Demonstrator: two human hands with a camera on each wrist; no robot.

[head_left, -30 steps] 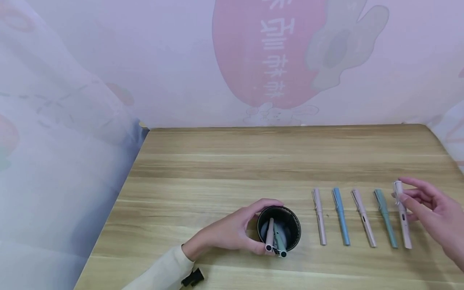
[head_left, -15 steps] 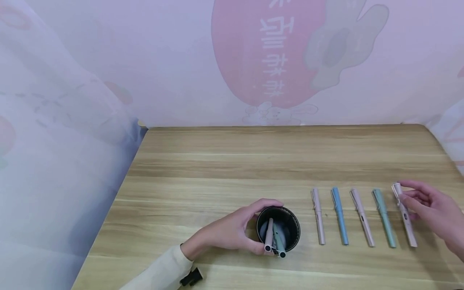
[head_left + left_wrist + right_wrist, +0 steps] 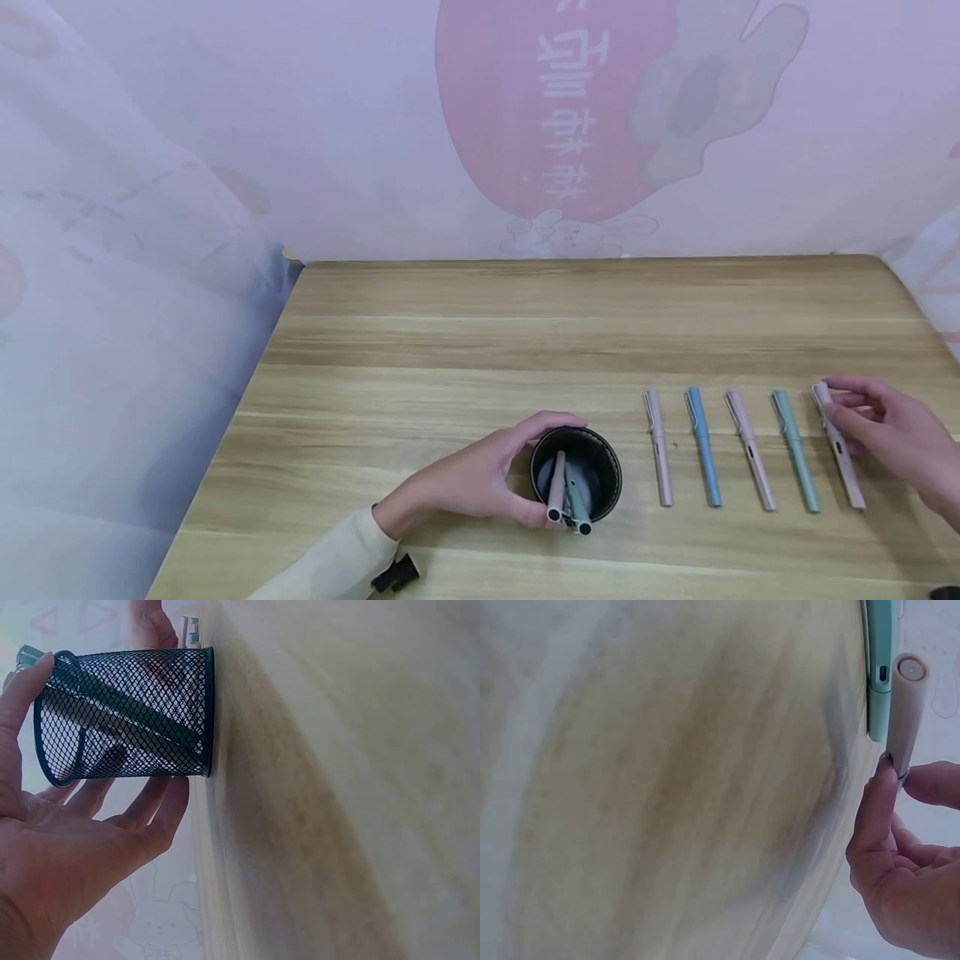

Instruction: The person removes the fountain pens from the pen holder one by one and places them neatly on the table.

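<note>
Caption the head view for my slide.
A left hand grips a black cup with two pens; the right hand pinches a pale pen beside four more pens.

Head cam is looking fwd + down from above, taking in most of the table [image 3: 450, 333]. L wrist cam is sitting low, tipped sideways, facing the cup [image 3: 142, 671] close up; head cam's sharing it. R wrist cam is also tipping sideways, v. near the held pen [image 3: 907, 712] + green pen [image 3: 883, 645], both showing in head view too.
</note>
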